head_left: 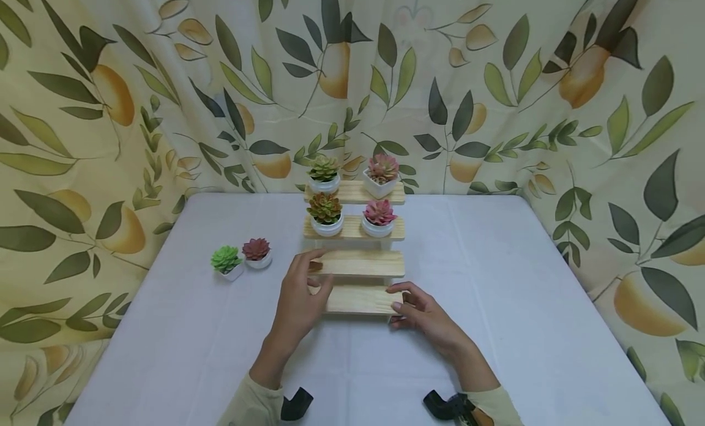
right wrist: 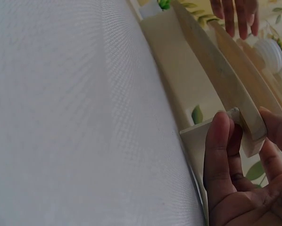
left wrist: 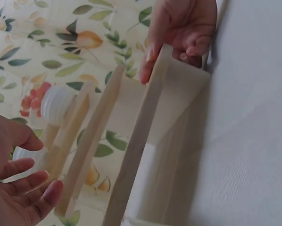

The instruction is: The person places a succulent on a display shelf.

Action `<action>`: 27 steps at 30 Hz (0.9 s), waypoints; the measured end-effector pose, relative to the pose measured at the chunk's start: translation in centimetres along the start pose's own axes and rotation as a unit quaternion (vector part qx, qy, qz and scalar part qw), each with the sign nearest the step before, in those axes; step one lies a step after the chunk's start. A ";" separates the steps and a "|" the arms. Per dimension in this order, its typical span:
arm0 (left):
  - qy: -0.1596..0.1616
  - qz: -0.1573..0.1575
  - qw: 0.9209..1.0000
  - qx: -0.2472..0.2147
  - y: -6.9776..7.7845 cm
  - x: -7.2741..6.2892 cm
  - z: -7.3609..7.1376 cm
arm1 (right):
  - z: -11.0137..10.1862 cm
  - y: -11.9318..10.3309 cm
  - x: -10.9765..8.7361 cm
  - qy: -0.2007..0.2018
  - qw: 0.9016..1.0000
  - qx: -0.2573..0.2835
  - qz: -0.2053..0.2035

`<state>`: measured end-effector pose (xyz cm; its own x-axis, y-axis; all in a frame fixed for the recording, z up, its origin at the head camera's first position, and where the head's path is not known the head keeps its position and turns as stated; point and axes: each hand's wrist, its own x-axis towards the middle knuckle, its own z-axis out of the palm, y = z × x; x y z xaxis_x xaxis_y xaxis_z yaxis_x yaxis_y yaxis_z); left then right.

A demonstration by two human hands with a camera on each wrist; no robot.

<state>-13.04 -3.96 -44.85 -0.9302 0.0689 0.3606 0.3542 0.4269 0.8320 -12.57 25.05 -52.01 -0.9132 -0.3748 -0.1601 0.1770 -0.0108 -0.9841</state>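
The right hand point(head_left: 423, 314) pinches the right end of the bottom shelf point(head_left: 358, 300); I see digits on both its faces. The left hand point(head_left: 300, 293) holds nothing that I can make out: its fingers spread loosely by the left ends of the lower shelves, and I can't tell whether they touch the wood. My stand point(head_left: 360, 265), four pale steps rising away from me, is midway across the white table point(head_left: 165, 352). I count two potted plants on the top shelf point(head_left: 350, 194) and two on the third shelf point(head_left: 351, 228). To the left, near each other, I have a green plant point(head_left: 226, 260) and a red plant point(head_left: 257, 250). Behind hangs a leafy curtain point(head_left: 308, 126).
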 end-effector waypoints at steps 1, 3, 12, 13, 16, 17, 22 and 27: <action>0.003 0.000 1.000 -0.001 -0.2 -0.1 -0.3 | 0.0 0.0 0.0 -0.001 1.000 0.001 0.000; 0.010 -0.001 1.000 -0.002 -0.6 -0.2 -0.8 | 0.0 0.1 0.0 -0.003 1.000 0.002 0.000; 0.049 0.006 0.998 0.030 -2.6 -0.3 -3.1 | 0.0 0.1 0.0 -0.001 1.000 0.000 0.002; 0.052 0.005 0.998 0.035 -2.9 -0.4 -3.3 | 0.0 0.0 0.0 0.000 1.000 -0.001 0.002; 0.061 -0.001 0.997 0.052 -3.9 -0.7 -4.2 | 0.1 0.0 0.0 -0.001 1.000 0.001 0.000; 0.065 -0.004 0.996 0.057 -4.3 -0.8 -4.5 | 0.1 0.0 0.0 -0.001 1.000 0.002 -0.001; 0.080 -0.019 0.993 0.082 -5.9 -1.2 -6.2 | 0.1 0.0 0.0 -0.004 1.000 0.005 -0.003; 0.096 -0.025 0.990 0.099 -6.7 -1.4 -7.6 | 0.0 0.2 0.0 -0.004 1.000 0.010 -0.006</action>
<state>-13.39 -13.76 -47.67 -0.9039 -0.1209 0.4103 0.2651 0.5946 0.7591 -12.58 25.03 -52.20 -0.9119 -0.3829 -0.1481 0.1740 -0.0338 -0.9842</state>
